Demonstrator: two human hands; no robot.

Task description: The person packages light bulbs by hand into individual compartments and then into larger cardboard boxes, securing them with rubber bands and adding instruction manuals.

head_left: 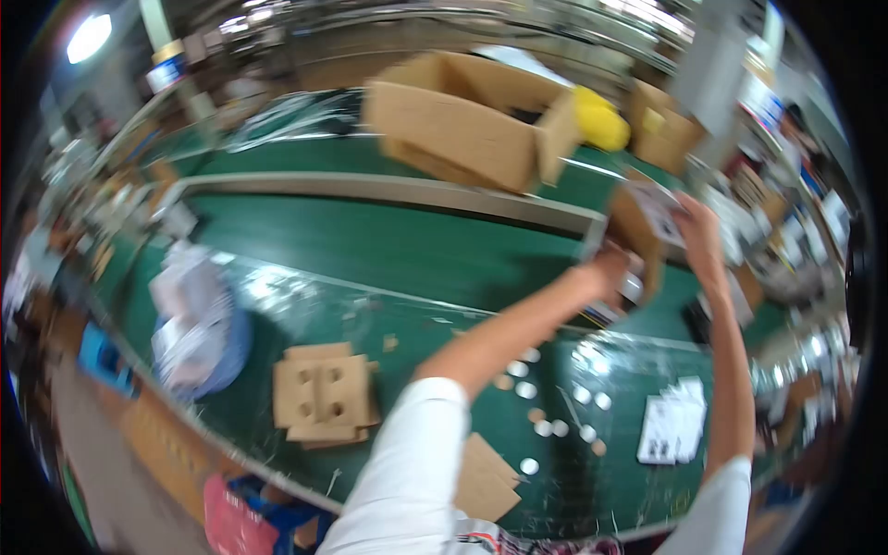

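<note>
bright lamp point(90, 38) upper left, pink bag point(239, 520) lower left, grey pillar point(723, 60)

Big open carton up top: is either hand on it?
No, left hand and right hand are at the smaller box, right of the carton.

Fisheye warp, motion blur (bright lamp upper-left)

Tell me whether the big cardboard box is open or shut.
Open: the big cardboard box shows its inside, with nothing across its top.
</note>
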